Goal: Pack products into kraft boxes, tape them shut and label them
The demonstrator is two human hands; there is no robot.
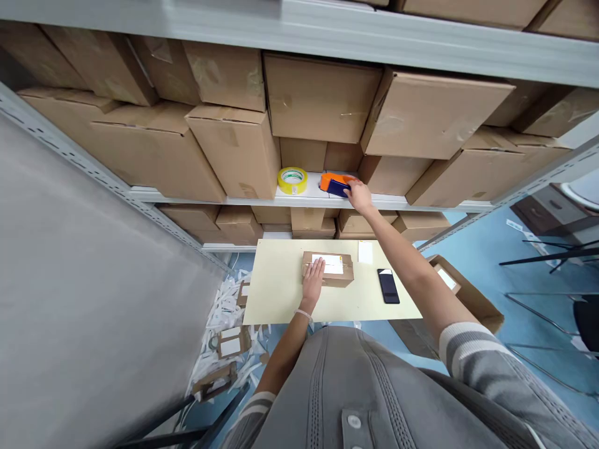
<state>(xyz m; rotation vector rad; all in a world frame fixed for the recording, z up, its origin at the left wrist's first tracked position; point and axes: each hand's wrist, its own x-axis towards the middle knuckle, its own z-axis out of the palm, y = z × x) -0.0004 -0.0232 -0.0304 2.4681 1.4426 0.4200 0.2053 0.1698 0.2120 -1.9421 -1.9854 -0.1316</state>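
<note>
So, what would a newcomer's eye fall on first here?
Probably the bright orange-and-blue tape dispenser on the shelf, with the right hand on its right end. To its left sits a yellow tape roll. Below, the left hand lies on a labelled box.

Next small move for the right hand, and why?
I'd probably firm up the right hand on the tape dispenser before shifting it: the fingers meet only its near end, close to the shelf's front edge, and the left hand is occupied on the box.
</note>
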